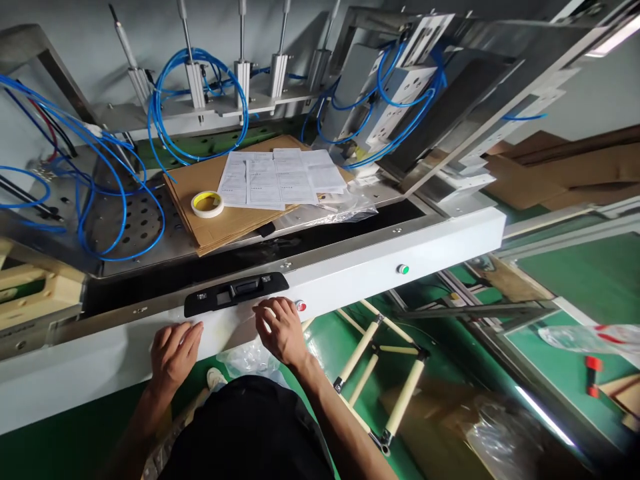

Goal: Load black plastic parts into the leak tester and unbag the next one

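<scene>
Two bare hands are at the near side of a big machine, and one long black plastic part [247, 287] lies just past them. The part sits flat along the near edge of the machine, over the top of the white beam [350, 279], with its right end a bit farther away than its left. The left hand [175, 353] is just on the near side of the part's left end, with its fingers loosely bent, a little spread, and nothing seen in them. The right hand [283, 330] is near the part's right end. Its thumb and fingers curl toward each other with the tips close to the part's near edge, but one cannot tell if they touch it or pinch anything. A red button [301, 306] is just right of that hand, and a green button [403, 269] is well to the right. Farther away, brown cardboard [200, 227] lies on the machine, with white papers [280, 180] and a roll of tape [207, 209] on top. Blue tubes [158, 100] loop on the far side.
</scene>
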A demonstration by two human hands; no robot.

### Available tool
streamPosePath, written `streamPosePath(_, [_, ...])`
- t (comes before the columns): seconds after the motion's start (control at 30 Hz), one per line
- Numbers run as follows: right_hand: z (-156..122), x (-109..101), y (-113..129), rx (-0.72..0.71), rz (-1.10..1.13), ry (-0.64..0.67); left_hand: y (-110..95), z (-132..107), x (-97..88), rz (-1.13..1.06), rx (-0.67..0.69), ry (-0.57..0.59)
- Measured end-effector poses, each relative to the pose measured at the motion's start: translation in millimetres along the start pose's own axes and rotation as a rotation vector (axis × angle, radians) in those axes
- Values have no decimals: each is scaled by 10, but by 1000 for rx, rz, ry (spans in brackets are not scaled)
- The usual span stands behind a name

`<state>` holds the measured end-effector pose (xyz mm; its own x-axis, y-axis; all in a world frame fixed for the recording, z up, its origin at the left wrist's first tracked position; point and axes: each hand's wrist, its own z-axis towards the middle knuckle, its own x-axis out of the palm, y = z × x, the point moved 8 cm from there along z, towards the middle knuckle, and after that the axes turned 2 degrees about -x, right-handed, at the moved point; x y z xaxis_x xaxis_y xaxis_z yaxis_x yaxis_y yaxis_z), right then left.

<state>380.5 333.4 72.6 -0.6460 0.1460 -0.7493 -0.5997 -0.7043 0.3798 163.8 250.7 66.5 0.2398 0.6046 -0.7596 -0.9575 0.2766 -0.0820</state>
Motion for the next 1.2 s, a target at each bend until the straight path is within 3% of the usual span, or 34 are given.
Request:
streamPosePath(0.17, [-52, 11, 6, -56, -46, 63, 86, 132, -95, -91, -60, -25])
streamPosePath(0.3, [-62, -71, -73, -55, -132, 27, 116, 216, -90, -130, -82, -8])
streamPosePath(0.53, [142, -225, -128, -51, -126, 37, 195, 280, -94, -167, -91, -14])
streamPosePath(0.97, [626, 33, -249, 50, -214, 121, 309, 336, 67, -89, -305, -44])
streamPosePath(1.07, [662, 62, -288, 69, -185, 171, 348, 319, 48, -77, -340, -92])
streamPosePath(1.2, [690, 105, -359, 150, -152, 259, 303, 263, -191, 71, -342, -284])
